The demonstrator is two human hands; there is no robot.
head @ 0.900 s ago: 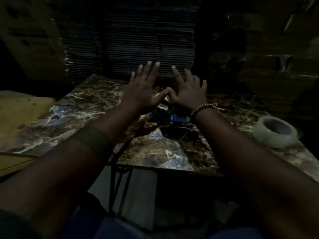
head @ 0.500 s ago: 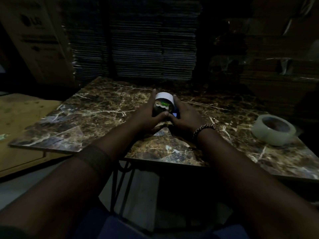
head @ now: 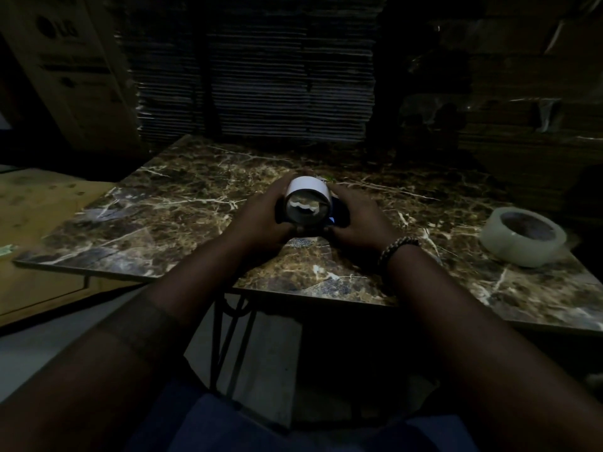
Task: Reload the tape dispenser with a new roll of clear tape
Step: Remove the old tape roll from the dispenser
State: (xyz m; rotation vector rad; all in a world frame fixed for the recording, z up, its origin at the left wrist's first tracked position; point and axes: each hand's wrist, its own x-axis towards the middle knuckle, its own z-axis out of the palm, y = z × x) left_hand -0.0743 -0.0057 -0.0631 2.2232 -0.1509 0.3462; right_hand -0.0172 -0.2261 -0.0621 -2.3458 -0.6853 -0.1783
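The tape dispenser is clasped from both sides on the marble worktop: left hand and right hand pressed around it, a spent white core sitting uppermost between them. That core looks due to be drawn off squarely while the body is steadied. The new clear tape roll is lying well right of the right grip, its hollow centre holding nothing.
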